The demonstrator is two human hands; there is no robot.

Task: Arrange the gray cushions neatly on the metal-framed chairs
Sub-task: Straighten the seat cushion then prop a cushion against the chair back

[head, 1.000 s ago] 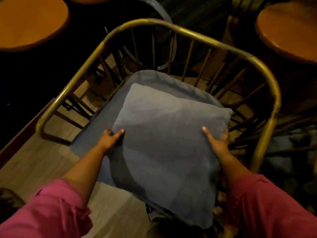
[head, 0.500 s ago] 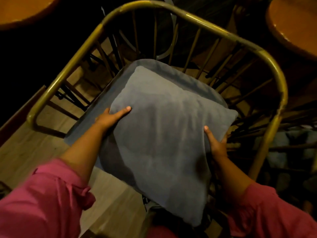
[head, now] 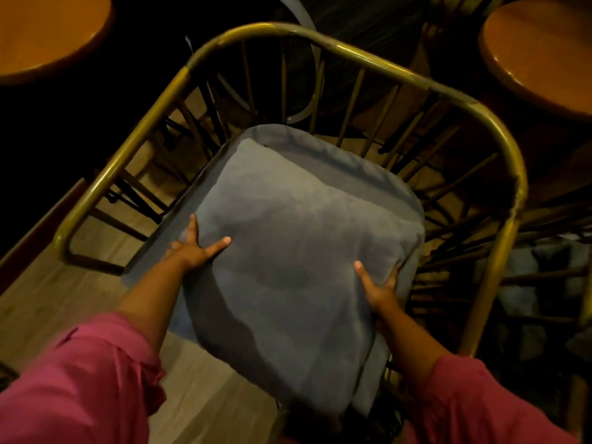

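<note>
A square gray cushion (head: 298, 251) lies on top of the gray seat pad (head: 285, 137) of a chair with a curved brass-coloured metal frame (head: 368, 57) and thin spindles. My left hand (head: 195, 248) grips the cushion's left edge, thumb on top and fingers spread along the side. On the right edge sits my right hand (head: 379, 288), thumb on top, fingers tucked under. The cushion's near corner overhangs the seat's front towards me.
Round wooden tabletops stand at the far left (head: 45, 33) and far right (head: 544, 56). Pale wood floor (head: 57, 299) shows left of the chair. Dark spindles of another chair and a gray bundle (head: 525, 283) sit to the right.
The cushion has turned to sit squarer on the seat pad. My left hand slid along its left edge; my right hand holds lower on the right edge. The view shifted a little.
</note>
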